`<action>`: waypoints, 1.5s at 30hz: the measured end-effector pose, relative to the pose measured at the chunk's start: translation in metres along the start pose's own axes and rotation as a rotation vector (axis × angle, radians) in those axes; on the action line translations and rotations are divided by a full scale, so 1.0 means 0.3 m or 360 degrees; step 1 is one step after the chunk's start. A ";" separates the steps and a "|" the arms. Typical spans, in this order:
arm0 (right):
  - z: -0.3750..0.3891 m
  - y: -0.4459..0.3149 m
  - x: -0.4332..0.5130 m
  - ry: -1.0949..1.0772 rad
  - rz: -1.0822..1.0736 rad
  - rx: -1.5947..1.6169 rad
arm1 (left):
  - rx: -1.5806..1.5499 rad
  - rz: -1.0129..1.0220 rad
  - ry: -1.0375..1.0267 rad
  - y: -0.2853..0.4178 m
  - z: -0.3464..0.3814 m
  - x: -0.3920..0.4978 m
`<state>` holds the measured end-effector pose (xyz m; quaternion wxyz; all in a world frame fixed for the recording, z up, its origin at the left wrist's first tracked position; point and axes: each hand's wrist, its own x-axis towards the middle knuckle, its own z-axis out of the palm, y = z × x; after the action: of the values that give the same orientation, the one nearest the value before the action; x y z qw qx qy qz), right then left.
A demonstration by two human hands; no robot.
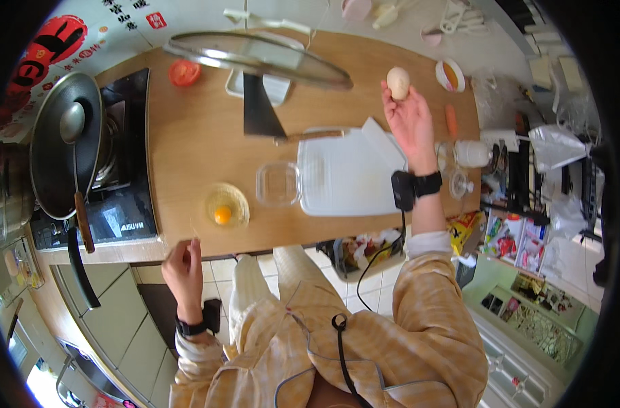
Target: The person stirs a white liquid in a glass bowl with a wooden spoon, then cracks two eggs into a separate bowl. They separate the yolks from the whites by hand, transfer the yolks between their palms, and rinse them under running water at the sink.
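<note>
My right hand (409, 117) holds a whole pale egg (398, 83) in its fingertips, above the far right part of the wooden counter. My left hand (183, 268) is at the counter's front edge with its fingers curled in, and no object shows in it. Just beyond it stands a clear glass bowl (236, 196) with a cracked egg's yolk (222, 214) inside. A square clear container (278, 184) sits between that bowl and a white cutting board (348, 178). A cleaver (261, 109) lies behind the board, its blade pointing left.
A wok (49, 153) with a metal ladle (72, 123) rests on the black gas stove (121, 214) at left. Farther back are a glass lid (289, 64), a cut tomato (184, 73), a white tray (274, 89), a small bowl (459, 75) and a carrot piece (451, 120). A bin (361, 255) stands below.
</note>
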<state>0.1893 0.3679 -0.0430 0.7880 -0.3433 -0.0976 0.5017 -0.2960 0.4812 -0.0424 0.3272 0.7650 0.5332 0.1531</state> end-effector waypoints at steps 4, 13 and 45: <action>0.237 0.165 -0.310 -0.0191 0.0030 0.0041 | -0.0001 0.0215 -0.0061 -0.077 0.017 0.077; 0.491 0.649 -0.601 0.0277 -0.0045 -0.0405 | 0.0018 0.0331 -0.0426 -0.238 0.060 0.121; 0.345 0.946 -0.541 0.0232 -0.0892 -0.2396 | -0.0069 0.0442 -0.0320 -0.191 0.124 0.207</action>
<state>-0.1452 0.3485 -0.1163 0.4463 -0.7766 -0.4403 0.0614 -0.2915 0.5381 -0.1149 0.3712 0.8355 0.3835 0.1310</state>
